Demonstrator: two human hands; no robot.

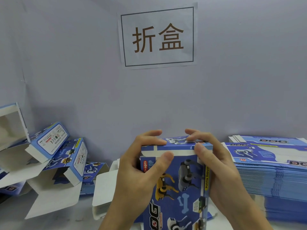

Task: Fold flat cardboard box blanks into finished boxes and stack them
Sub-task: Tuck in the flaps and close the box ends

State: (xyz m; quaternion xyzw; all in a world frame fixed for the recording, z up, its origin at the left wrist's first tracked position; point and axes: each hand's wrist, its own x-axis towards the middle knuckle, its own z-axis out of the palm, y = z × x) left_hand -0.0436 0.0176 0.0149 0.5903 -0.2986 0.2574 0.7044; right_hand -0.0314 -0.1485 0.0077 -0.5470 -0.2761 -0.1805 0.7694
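Blue printed cardboard fills your view: you hold a partly formed toy-dog box (176, 183) upright in front of you, its picture face toward the camera, above the pale work table (49, 219). Your left hand (141, 171) grips the box's left side, thumb lying across the front panel just under the top edge, fingers curled over the top. Your right hand (216, 171) grips the right side, thumb on the white top flap (176, 152), fingers hooked over the far top edge. Flap sits folded down along the top, its white inner strip showing. To your right, a tall stack of flat box blanks (272, 176) rests on the table, printed side up. To your left, several folded boxes (54, 156) lie tumbled against each other, end flaps open and white insides visible; their order is loose, not a squared stack. Behind the held box, a small pile of white card pieces (104, 193) sits on the table. On the grey wall, a paper sign (157, 36) carries two brown characters inside a dark frame.
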